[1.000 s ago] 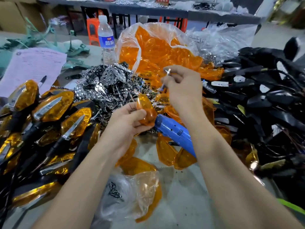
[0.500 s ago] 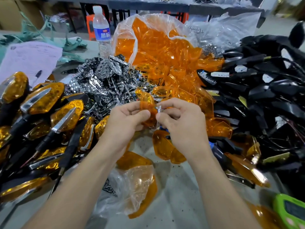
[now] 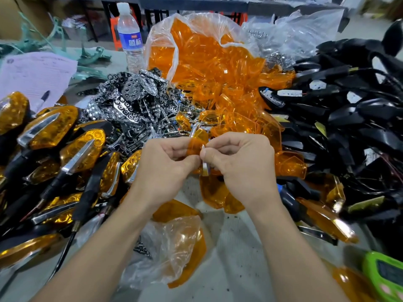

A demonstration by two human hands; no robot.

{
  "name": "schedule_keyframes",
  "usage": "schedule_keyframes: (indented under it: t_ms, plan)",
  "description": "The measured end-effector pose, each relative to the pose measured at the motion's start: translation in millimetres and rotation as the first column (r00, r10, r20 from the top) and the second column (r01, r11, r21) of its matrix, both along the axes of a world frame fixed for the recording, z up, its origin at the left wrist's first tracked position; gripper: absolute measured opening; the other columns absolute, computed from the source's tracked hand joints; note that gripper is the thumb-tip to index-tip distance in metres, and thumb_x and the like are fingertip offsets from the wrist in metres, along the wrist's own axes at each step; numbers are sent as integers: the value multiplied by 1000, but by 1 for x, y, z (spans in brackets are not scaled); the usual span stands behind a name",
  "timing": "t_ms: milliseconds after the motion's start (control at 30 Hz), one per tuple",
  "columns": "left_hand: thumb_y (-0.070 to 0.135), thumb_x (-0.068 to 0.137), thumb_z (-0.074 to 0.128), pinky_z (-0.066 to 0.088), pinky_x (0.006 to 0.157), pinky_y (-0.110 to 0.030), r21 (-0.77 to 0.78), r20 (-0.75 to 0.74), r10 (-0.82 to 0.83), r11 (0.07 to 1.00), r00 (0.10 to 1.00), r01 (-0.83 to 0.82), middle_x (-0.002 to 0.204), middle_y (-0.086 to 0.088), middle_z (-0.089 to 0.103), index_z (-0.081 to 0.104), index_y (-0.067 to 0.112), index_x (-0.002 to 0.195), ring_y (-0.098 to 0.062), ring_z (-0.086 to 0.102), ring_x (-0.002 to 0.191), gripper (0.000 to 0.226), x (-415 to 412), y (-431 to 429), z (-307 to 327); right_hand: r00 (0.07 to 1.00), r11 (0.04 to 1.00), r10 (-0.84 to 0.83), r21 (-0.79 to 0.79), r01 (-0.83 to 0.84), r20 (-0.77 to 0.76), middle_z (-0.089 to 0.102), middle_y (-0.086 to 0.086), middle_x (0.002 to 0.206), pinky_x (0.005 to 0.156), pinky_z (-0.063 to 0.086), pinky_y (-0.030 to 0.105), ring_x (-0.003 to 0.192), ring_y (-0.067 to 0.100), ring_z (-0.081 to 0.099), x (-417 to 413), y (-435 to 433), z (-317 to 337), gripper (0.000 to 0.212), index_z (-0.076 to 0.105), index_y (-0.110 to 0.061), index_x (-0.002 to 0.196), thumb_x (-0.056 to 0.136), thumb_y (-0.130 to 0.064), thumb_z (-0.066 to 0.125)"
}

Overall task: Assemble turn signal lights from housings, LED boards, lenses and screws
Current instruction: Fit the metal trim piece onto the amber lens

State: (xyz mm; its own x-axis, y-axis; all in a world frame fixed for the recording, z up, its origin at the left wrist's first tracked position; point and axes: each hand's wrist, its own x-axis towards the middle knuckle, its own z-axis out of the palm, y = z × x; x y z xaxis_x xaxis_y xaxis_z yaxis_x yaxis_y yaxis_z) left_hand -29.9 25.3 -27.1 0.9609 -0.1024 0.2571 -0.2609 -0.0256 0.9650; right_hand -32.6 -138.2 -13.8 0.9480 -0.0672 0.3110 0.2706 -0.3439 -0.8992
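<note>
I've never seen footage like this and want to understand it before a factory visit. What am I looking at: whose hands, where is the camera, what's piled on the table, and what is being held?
There is no machine here. A person works with bare hands, filmed by a camera worn on their head that looks down. The left hand pinches an orange lens. The right hand pinches a small silver part beside it. Around them on the table lie finished lights at the left, a chrome reflector heap, a bag of orange lenses behind, and black housings at the right. A water bottle stands at the back.
</note>
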Motion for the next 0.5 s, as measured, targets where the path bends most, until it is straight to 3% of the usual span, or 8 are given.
schedule_keyframes:
  t_ms: [100, 200, 267, 367, 433, 500]
  plan:
    - [0, 79, 72, 64, 69, -35, -92, -25, -2, 996, 1000, 0, 89, -12, 81, 84, 15, 99, -29, 79, 79, 29, -2, -1, 2, 1000, 999, -30, 30, 30, -5, 74, -13, 69, 58, 58, 22, 64, 5, 72, 1, 1, 1, 17, 76, -27, 79, 75, -27, 93]
    - [-4, 76, 76, 63, 71, -33, -234, -27, -103, 968, 994, 94, 94, -17, 80, 81, 12, 110, -28, 78, 81, 38, -5, 0, 4, 996, 986, 12, 167, 2, -84, 77, -7, 85, 72, 64, 37, 79, 11, 75, 2, 4, 4, 26, 76, -25, 97, 77, -30, 91]
    - [3, 71, 83, 63, 71, -33, -323, -28, -140, 938, 990, 123, 96, -17, 79, 78, 10, 114, -27, 78, 82, 44, -4, -1, 5, 989, 967, 78, 249, -45, -124, 78, -5, 94, 79, 63, 41, 89, 13, 75, 2, 9, 3, 29, 75, -25, 105, 79, -35, 85]
    - [2, 73, 81, 62, 67, -31, -395, -60, -94, 917, 994, 63, 97, -15, 80, 78, 9, 111, -26, 78, 85, 39, -2, -6, 4, 964, 927, 161, 367, -74, -213, 78, 1, 97, 83, 64, 45, 94, 21, 75, -1, 23, -1, 26, 74, -25, 105, 86, -43, 70]
    - [-2, 75, 79, 63, 68, -31, -402, -90, -19, 915, 996, -19, 93, -11, 80, 77, 10, 109, -23, 77, 82, 36, 1, -8, 4, 954, 907, 180, 417, -67, -239, 78, 1, 94, 78, 65, 45, 92, 23, 76, -3, 26, -3, 13, 73, -27, 99, 94, -37, 65]
    - [2, 74, 77, 64, 73, -32, -409, -137, 66, 905, 988, -117, 90, -8, 80, 74, 9, 109, -21, 76, 79, 36, 4, -5, 5, 969, 932, 128, 359, -45, -212, 78, -4, 89, 75, 65, 41, 85, 18, 77, -3, 22, -3, 8, 71, -31, 95, 94, -26, 65]
